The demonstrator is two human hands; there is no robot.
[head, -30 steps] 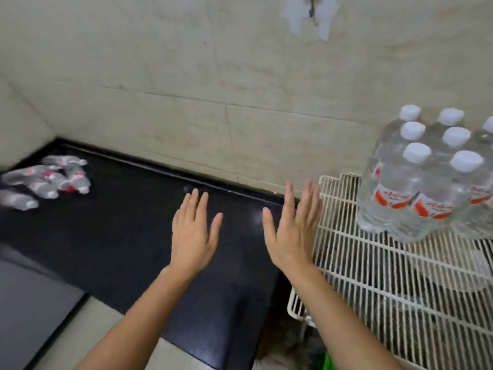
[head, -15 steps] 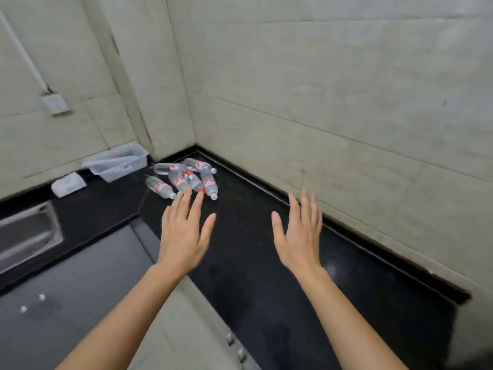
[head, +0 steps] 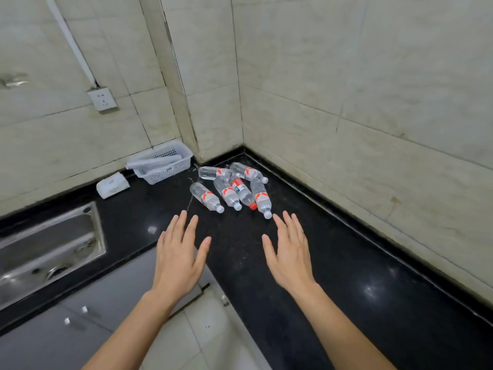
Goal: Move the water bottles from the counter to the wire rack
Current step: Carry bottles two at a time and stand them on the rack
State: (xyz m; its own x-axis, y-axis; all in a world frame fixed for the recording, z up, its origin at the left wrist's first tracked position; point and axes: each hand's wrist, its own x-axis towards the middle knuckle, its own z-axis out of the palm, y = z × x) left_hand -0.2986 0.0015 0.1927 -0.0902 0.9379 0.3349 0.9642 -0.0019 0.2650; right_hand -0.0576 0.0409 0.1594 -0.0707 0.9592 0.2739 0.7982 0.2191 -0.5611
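Several clear water bottles with red-and-white labels lie on their sides in a loose pile in the corner of the black counter. One of them has a red cap; the others have white caps. My left hand and my right hand are held out flat, palms down, fingers apart, just short of the pile. Neither hand touches a bottle or holds anything. The wire rack is out of view.
A white plastic basket stands against the wall left of the bottles, with a white pack beside it. A steel sink is set into the counter at left. Tiled walls meet behind the pile; a wall socket is above.
The view has swung left from the wire rack with its upright bottles to the counter corner. The bottle pile now lies straight ahead and closer. Both hands remain open and empty.
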